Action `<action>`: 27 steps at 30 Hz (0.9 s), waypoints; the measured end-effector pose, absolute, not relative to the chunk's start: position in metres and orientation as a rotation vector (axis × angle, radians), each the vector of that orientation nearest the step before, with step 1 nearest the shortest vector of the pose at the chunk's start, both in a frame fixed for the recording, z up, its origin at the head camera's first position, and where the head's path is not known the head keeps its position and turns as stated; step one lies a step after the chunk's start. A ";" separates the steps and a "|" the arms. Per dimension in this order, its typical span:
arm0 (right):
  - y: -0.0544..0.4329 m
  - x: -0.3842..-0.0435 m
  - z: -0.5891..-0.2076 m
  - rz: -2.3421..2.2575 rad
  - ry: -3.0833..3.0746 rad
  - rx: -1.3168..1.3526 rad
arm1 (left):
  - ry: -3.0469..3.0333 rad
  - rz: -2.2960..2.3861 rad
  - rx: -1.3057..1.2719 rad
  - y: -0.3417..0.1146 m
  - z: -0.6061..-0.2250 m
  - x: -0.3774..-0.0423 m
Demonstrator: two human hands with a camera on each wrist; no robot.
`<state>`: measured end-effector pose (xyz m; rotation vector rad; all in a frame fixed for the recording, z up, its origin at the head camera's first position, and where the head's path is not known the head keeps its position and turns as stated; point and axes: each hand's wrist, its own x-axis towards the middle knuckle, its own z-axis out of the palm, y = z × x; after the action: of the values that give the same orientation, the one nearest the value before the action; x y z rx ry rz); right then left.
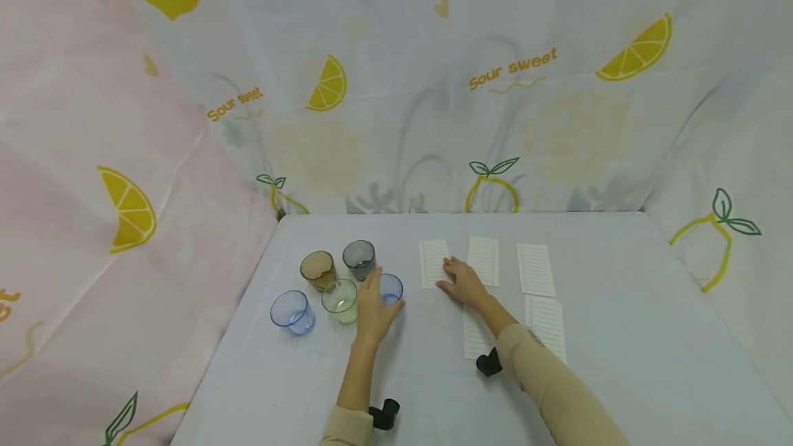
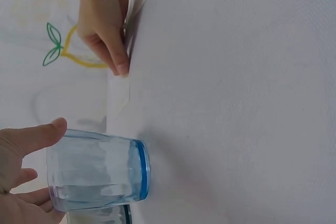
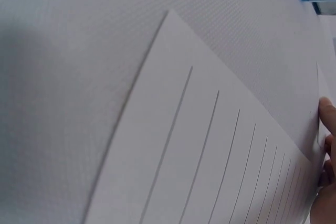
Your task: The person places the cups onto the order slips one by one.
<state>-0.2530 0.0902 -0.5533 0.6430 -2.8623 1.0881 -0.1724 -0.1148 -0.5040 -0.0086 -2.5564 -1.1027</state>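
My left hand [image 1: 374, 312] grips a clear blue glass [image 1: 392, 288], its thumb on one side near the rim and fingers on the other. In the left wrist view this blue glass [image 2: 100, 171] looks upright, base on the table. Close by the hand stand a green glass [image 1: 339, 300] and a grey glass [image 1: 359, 259]. My right hand [image 1: 464, 285] touches the right edge of a lined white card [image 1: 432, 263] with its fingertips. Another lined card [image 3: 210, 145] fills much of the right wrist view, and the right fingers [image 3: 328, 116] show at its edge.
An amber glass [image 1: 319, 270] and a second blue glass [image 1: 292, 312] stand at the left. More lined cards lie to the right: one [image 1: 483, 261] at the back, one [image 1: 536, 269] beside it, others [image 1: 545, 322] in front. A printed cloth [image 1: 396, 122] hangs behind the white table [image 1: 619, 336].
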 end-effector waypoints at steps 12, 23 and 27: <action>0.091 -0.254 -0.554 1.088 -2.850 0.648 | -2.265 -1.339 0.064 -0.107 -0.530 -0.172; 0.092 -0.255 -0.554 1.075 -2.826 0.659 | -2.024 -1.503 0.136 -0.108 -0.551 -0.175; 0.093 -0.255 -0.553 1.094 -2.825 0.666 | -2.039 -1.526 0.135 -0.111 -0.551 -0.176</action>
<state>-0.2549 0.0931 -0.5531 0.6656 -2.8251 1.0940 -0.1764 -0.1105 -0.5515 0.1348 -2.0392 -1.5260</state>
